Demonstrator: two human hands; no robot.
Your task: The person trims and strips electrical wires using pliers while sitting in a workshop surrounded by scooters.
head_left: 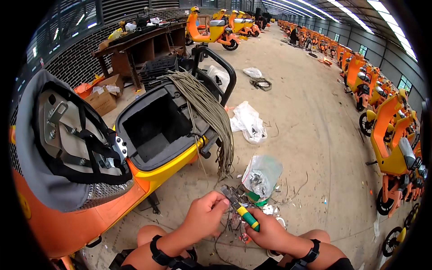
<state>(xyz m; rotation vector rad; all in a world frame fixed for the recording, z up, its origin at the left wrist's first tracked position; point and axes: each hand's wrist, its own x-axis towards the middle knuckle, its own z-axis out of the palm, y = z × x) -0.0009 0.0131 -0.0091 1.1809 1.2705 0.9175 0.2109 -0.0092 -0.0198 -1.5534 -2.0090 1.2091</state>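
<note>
My right hand is wrapped round the yellow-and-green grip of a hand tool. The tool's grey metal head points up and left, toward my left hand; whether it is pliers or a knife I cannot tell. My left hand is closed, thumb and forefinger pinched together beside that head. Whatever sits in the pinch is too small to make out. Below the hands, tangled wire scraps litter the floor between my knees. Just beyond stands a clear plastic bag with scraps in it.
To the left stands an orange-yellow scooter with its grey seat tipped up over an open storage box. A bundle of cables drapes over its rear. A white bag lies ahead. Scooters line the right side.
</note>
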